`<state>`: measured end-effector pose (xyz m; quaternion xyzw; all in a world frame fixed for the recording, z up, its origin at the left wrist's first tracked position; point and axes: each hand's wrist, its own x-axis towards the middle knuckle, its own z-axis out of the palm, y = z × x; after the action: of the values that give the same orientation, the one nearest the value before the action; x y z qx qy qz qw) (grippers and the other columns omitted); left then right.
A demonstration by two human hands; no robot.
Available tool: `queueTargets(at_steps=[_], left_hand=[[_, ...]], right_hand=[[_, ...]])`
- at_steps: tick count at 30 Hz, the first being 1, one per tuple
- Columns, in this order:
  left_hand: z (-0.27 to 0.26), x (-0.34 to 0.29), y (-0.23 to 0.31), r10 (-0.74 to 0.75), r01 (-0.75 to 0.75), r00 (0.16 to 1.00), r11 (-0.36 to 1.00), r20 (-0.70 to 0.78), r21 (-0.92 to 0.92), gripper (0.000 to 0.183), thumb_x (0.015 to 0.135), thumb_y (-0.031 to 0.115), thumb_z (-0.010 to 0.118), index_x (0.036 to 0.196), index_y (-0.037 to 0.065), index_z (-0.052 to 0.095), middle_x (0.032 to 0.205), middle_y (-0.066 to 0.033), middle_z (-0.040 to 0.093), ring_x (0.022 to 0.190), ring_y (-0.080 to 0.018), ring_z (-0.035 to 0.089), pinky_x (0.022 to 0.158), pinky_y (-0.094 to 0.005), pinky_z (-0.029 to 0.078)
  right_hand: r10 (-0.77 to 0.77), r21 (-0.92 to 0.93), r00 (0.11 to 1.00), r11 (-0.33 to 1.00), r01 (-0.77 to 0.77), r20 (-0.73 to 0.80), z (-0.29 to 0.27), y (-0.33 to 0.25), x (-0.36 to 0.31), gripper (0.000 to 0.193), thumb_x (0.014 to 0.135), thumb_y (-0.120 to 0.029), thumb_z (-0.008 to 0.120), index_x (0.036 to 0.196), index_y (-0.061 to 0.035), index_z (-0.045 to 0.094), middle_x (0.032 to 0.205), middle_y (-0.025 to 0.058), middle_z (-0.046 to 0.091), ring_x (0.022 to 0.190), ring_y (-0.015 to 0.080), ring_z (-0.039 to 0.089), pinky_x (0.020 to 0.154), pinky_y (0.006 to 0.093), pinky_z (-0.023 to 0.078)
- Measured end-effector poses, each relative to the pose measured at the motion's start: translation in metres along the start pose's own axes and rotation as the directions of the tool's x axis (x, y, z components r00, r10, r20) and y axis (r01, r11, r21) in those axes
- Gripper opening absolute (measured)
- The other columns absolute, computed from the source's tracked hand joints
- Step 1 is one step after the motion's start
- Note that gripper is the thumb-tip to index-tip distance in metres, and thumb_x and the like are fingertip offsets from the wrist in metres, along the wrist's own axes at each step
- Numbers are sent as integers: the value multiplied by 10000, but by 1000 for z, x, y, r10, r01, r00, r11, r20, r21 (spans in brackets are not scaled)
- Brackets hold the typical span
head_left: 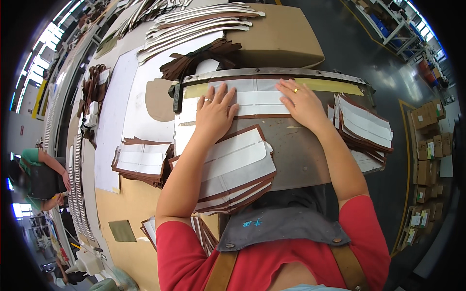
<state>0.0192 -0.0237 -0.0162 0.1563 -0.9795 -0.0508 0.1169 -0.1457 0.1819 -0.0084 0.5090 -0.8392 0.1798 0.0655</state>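
Panel point(259, 98): likely light, bendy; grip brown edge point(262, 116)
Left hand point(215, 114): fingers spread on panel
Right hand point(307, 103): likewise spread

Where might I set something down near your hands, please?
The grey plate is bare between the middle stack and the right forearm; the tan board, between the left stack and green square. The plate's right edge is crowded by the right stack.

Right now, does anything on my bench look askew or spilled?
I see no spill. The brown-edged stack between your forearms looks askew, its layers slanted and fanned unevenly, whereas the panel under your left hand and right hand lies fairly straight.
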Motion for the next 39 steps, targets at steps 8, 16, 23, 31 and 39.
queueTargets(at_steps=[8, 16, 23, 31, 39], left_hand=[[5, 7, 12, -21, 21, 999, 1000, -33, 3, 461, 943, 418, 407, 1342, 191, 440, 1422, -92, 382, 1322, -334, 323, 1064, -460, 254], [7, 6, 13, 41, -53, 981, 997, -189, -56, 404, 904, 345, 504, 1213, 84, 515, 1148, -113, 528, 1137, -314, 454, 945, -426, 361], [7, 3, 14, 71, -78, 977, 997, -200, -28, 384, 882, 299, 557, 1204, 93, 524, 1149, -98, 527, 1080, -325, 488, 881, -408, 416], [5, 2, 10, 103, -111, 973, 993, -205, -27, 388, 863, 288, 576, 1179, 72, 516, 1107, -108, 523, 1057, -328, 499, 823, -420, 437], [1, 15, -6, -44, 39, 986, 999, -160, -36, 505, 860, 405, 546, 1216, 48, 525, 1182, -97, 528, 1060, -325, 502, 844, -399, 400]], right_hand=[[-75, -47, 990, 996, 70, -120, 3, 11, 7, 300, 906, -222, 530, 1177, -106, 592, 1220, 63, 570, 1140, 272, 507, 989, 408, 380], [-92, 9, 986, 996, 94, -140, -2, -1, 7, 265, 863, -118, 568, 1117, -60, 615, 1098, 89, 593, 1013, 280, 545, 876, 373, 436], [-87, -24, 993, 996, 86, -84, -7, -6, 10, 252, 849, -115, 581, 1091, -56, 623, 1090, 91, 590, 1020, 275, 545, 869, 375, 442], [-244, 311, 963, 912, 267, -110, 36, -41, 83, 256, 827, -85, 590, 1078, -43, 618, 1025, 92, 582, 967, 274, 547, 856, 366, 444], [-374, -46, 927, 927, 372, -33, 45, -59, 90, 280, 802, -53, 544, 1070, -42, 626, 966, 50, 597, 908, 243, 558, 793, 342, 482]])
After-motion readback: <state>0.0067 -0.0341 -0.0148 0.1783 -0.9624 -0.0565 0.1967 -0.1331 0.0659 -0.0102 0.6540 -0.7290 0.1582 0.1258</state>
